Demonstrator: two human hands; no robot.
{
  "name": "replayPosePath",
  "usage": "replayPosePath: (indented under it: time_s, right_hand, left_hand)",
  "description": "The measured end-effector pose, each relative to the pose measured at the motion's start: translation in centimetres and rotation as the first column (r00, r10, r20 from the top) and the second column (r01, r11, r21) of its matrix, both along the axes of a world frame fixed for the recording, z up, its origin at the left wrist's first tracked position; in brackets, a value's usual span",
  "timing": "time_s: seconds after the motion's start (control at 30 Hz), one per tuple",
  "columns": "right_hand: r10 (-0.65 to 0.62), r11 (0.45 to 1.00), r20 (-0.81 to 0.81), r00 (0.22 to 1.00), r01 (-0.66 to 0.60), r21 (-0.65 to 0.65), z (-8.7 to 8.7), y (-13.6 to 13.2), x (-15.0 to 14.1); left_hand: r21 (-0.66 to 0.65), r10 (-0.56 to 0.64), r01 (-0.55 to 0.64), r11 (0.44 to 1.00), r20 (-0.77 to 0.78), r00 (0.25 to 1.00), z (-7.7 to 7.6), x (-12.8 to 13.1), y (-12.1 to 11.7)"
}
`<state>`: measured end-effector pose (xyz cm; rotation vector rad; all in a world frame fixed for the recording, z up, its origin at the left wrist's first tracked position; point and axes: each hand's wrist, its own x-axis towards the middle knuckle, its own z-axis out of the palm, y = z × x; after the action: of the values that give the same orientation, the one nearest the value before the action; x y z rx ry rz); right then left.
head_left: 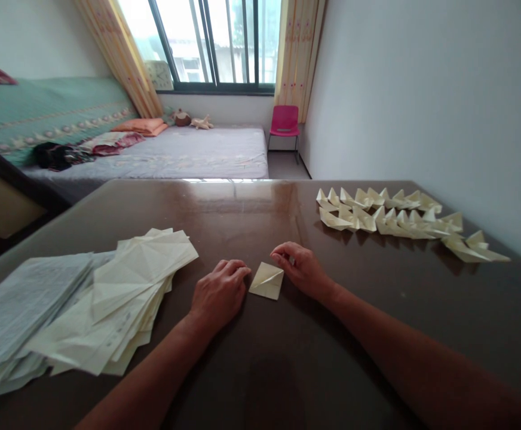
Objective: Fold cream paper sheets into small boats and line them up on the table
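Note:
A small cream paper (266, 280), folded into a square with a diagonal crease or flap edge, lies flat on the table between my two hands. Just left of it, my left hand (221, 289) rests palm down, fingers loosely bent, with the fingertips close to the paper's left side. On the other side, my right hand (304, 269) is loosely curled, thumb and fingers near the paper's upper right corner. Neither hand grips the paper; whether the right thumb touches its corner I cannot tell.
Creased cream sheets (146, 269) overlap a stack of printed paper (31, 304) on the left. Several folded paper boats (395, 221) stand in rows at the far right of the brown table (251, 215). Beyond are a bed (215, 149) and a pink chair (284, 122).

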<state>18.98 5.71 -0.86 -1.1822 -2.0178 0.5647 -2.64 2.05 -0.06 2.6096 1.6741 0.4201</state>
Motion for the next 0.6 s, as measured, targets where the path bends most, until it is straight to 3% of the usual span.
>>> replayPosePath:
  time_s: [0.17, 0.3, 0.37, 0.43, 0.53, 0.6]
  right_hand:
    - [0.182, 0.981, -0.069, 0.981, -0.186, -0.058, 1.3, -0.1, 0.5]
    - [0.321, 0.946, 0.029, 0.947, -0.319, -0.06, 0.2, 0.6, 1.0]
    - [0.289, 0.953, 0.0, 0.957, -0.288, -0.091, -0.4, 0.9, 1.0]
    - [0.208, 0.95, -0.145, 0.967, -0.235, -0.205, -0.8, 1.0, 0.9]
    - [0.045, 0.859, -0.434, 0.9, -0.257, -0.442, -0.8, 1.0, 0.5]
    - [-0.018, 0.786, -0.545, 0.838, -0.325, -0.526, -0.6, 0.7, 0.1]
  left_hand:
    - [-0.02, 0.023, -0.023, 1.0, -0.023, 0.999, -0.1, 0.0, 0.1]
    - [-0.03, 0.033, -0.034, 0.999, -0.018, 0.999, -0.1, -0.1, 0.2]
    - [-0.028, 0.039, -0.039, 0.999, 0.022, 0.999, -0.2, -0.1, 0.3]
    - [-0.033, 0.05, -0.047, 0.998, 0.109, 0.993, -0.4, -0.1, 0.4]
    - [-0.113, 0.074, -0.037, 0.993, 0.348, 0.935, -0.7, 0.1, 0.6]
    - [-0.203, 0.115, -0.005, 0.979, 0.53, 0.84, -0.9, 0.5, 0.7]
